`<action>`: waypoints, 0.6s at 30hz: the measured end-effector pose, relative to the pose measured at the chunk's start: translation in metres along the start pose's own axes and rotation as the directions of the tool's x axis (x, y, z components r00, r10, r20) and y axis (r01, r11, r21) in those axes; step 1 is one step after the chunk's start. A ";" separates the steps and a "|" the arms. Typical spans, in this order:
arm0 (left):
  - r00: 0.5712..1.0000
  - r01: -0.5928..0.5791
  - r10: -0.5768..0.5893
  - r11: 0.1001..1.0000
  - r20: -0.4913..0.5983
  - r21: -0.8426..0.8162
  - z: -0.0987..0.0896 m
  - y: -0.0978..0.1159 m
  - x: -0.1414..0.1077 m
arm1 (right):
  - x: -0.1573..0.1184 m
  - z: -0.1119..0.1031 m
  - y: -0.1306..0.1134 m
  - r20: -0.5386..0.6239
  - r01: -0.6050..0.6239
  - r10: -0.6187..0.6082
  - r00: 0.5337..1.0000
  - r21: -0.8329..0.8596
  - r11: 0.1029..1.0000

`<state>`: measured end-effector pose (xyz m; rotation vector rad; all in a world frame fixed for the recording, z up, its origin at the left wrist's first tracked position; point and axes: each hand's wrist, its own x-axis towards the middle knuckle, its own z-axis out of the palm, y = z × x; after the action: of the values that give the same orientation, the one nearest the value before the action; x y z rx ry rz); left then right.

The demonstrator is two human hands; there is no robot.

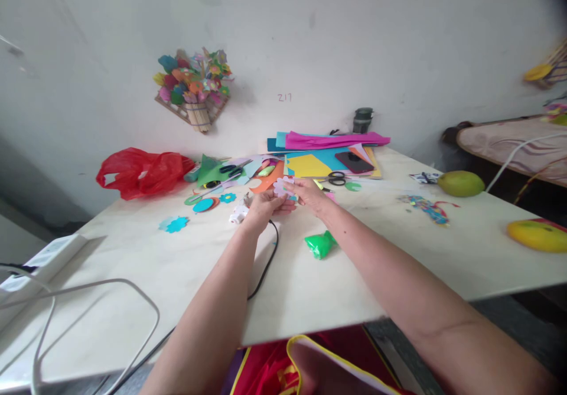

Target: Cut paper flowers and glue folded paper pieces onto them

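Note:
A pale lavender paper flower (pixel 283 186) is held up over the middle of the table between my two hands. My right hand (pixel 310 194) pinches its right side between thumb and fingers. At its lower left edge, my left hand (pixel 266 203) has its thumb on top and fingers stretched underneath, closed on it. Close to the left wrist lies a white glue gun (pixel 239 212), partly hidden by the hand, with a black cord (pixel 271 259) trailing toward me. Between my forearms sits a small green plastic packet (pixel 319 245).
Coloured paper sheets (pixel 305 165), scissors (pixel 336 178) and a phone (pixel 354 162) lie at the back. Blue paper flowers (pixel 178 224) and a red plastic bag (pixel 144 172) are leftward. A power strip (pixel 57 250) with cables occupies the left edge; mangoes (pixel 461 183) stand right.

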<state>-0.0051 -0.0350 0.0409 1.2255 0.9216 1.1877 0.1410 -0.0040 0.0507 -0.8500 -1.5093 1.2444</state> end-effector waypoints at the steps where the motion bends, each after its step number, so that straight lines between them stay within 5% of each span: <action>1: 1.000 -0.001 0.001 1.000 0.002 0.000 0.000 0.000 0.000 | 0.000 0.000 0.001 -0.017 0.005 -0.004 1.000 0.015 1.000; 18: 0.999 -0.033 0.034 0.999 0.018 -0.040 0.001 0.007 -0.004 | 0.004 -0.002 0.004 -0.151 0.035 -0.040 0.988 -0.034 0.999</action>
<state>-0.0058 -0.0396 0.0474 1.2225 0.8627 1.2136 0.1411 0.0013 0.0477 -0.9121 -1.4190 1.1062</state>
